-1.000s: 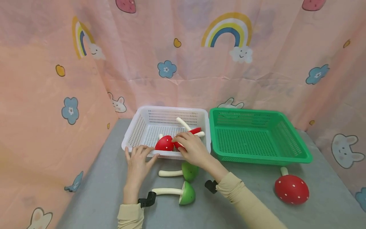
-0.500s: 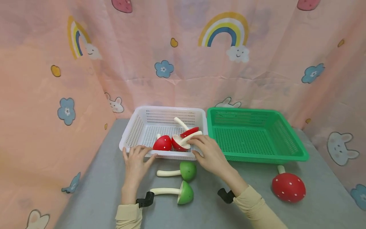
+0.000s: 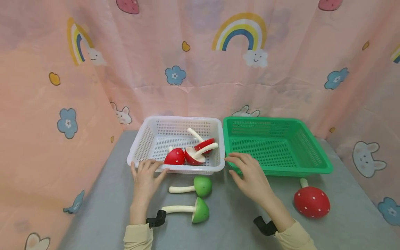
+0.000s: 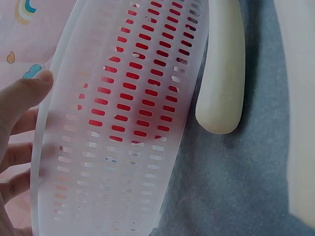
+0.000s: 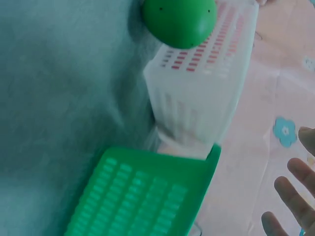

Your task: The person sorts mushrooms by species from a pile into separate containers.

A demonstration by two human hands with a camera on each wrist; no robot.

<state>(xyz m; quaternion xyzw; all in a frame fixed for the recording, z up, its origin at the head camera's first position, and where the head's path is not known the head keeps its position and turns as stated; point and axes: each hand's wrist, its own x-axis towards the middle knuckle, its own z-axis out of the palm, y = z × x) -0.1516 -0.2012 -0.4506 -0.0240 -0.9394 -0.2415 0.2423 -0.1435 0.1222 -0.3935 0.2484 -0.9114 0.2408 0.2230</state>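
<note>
My left hand (image 3: 145, 178) grips the front rim of the white basket (image 3: 187, 169), near its left corner. In the left wrist view the thumb (image 4: 42, 81) lies at the rim and the other fingers are behind it. Red toy mushrooms with white stems lie inside: a dotted one (image 3: 175, 157) beside the left hand, one with its pale underside up (image 3: 194, 158), and another (image 3: 204, 143) behind that. My right hand (image 3: 251, 177) is in the air by the green basket's front left corner, fingers spread and holding nothing. Two green toy mushrooms, one nearer the basket (image 3: 203, 186) and one farther forward (image 3: 200, 210), lie between the hands.
To the right of the white basket stands the green basket (image 3: 297, 171), close against it. A large red dotted mushroom (image 3: 311, 202) lies on the grey tabletop (image 3: 231, 225) at the right. A pink printed curtain (image 3: 206, 69) hangs behind and at both sides.
My right hand has let go of the red mushroom in the white basket and drawn back to the right, over the basket's edge. My left hand has stayed on the rim.
</note>
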